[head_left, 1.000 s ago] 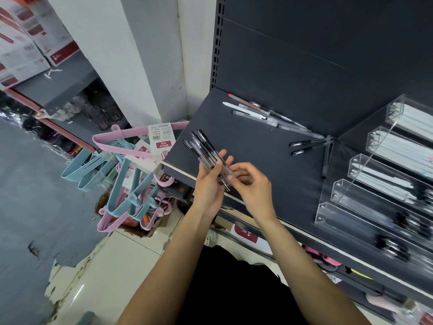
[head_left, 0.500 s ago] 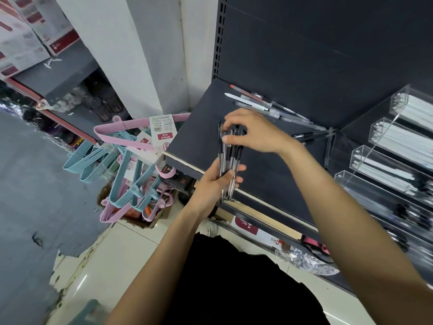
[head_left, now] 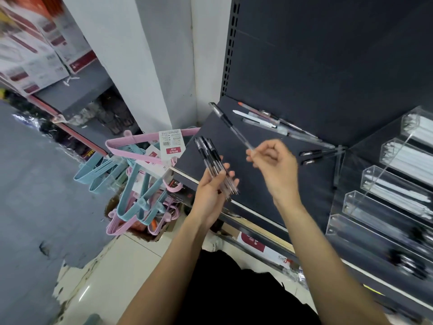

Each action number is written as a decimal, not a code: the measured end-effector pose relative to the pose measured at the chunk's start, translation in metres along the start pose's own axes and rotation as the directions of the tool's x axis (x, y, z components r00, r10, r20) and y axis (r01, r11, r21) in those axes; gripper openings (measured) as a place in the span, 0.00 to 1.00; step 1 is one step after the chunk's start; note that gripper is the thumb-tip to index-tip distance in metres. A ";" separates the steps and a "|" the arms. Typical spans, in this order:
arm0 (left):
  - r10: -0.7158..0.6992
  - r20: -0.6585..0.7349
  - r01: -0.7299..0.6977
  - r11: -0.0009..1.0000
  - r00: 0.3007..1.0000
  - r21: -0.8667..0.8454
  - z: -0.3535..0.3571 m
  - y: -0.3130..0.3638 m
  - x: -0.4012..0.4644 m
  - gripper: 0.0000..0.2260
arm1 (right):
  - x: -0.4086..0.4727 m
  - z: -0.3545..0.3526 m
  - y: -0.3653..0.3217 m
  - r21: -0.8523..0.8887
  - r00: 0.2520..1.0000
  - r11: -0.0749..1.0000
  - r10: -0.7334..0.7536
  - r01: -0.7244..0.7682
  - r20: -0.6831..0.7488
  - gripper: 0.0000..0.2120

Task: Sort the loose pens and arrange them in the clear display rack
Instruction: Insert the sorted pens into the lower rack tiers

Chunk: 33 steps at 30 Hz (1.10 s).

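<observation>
My left hand (head_left: 210, 195) grips a bundle of black-capped clear pens (head_left: 212, 159) over the front edge of the dark shelf (head_left: 257, 188). My right hand (head_left: 274, 165) pinches one black-capped pen (head_left: 230, 126) by its lower end, the cap pointing up and to the left. More loose pens (head_left: 269, 119) lie at the back of the shelf, and two black-capped ones (head_left: 312, 157) lie beside the clear display rack (head_left: 384, 195) at the right. The rack's upper slots hold white pens and its lower slots hold dark pens.
Pink and blue plastic hangers (head_left: 140, 174) with a price tag hang left of the shelf, over a box on the floor. A white pillar (head_left: 145, 66) stands behind them. Cartons (head_left: 35, 50) sit on a grey shelf at the upper left.
My right hand has left the top of the bundle and moved right, drawing one pen out of it. The bundle in my left hand has tilted from upright to leaning left.
</observation>
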<state>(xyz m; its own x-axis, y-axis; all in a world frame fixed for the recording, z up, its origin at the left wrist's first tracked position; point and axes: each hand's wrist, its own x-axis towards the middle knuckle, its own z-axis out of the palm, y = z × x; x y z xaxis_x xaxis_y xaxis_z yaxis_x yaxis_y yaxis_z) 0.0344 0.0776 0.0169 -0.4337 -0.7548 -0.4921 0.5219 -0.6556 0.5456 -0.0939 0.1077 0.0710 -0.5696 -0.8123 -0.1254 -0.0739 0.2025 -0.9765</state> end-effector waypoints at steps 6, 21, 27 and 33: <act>0.009 -0.015 -0.011 0.987 1.000 -0.163 0.013 0.001 0.019 0.08 | -0.027 0.024 0.038 -0.151 0.993 0.989 -0.030 0.013 -0.111 0.04; -0.010 0.161 -0.031 0.968 0.987 0.250 0.066 -0.049 0.006 0.07 | -0.056 -0.026 0.051 0.138 0.943 0.981 0.174 -0.140 -0.283 0.06; -0.025 0.233 -0.095 0.867 0.972 0.489 0.091 -0.107 -0.017 0.06 | -0.082 -0.082 0.062 0.121 0.915 0.990 0.113 -0.071 -0.387 0.09; -0.073 0.205 -0.053 0.835 0.976 0.548 0.127 -0.181 -0.051 0.11 | -0.110 -0.157 0.091 0.034 0.921 0.996 0.086 -0.079 -0.380 0.07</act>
<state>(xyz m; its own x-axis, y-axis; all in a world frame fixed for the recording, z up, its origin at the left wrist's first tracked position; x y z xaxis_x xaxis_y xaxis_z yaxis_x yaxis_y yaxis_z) -0.1307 0.2325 0.0293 -0.6121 -0.6928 -0.3812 0.0556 -0.5186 0.8532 -0.1665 0.3012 0.0237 -0.8418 -0.5230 -0.1333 -0.0005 0.2477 -0.9688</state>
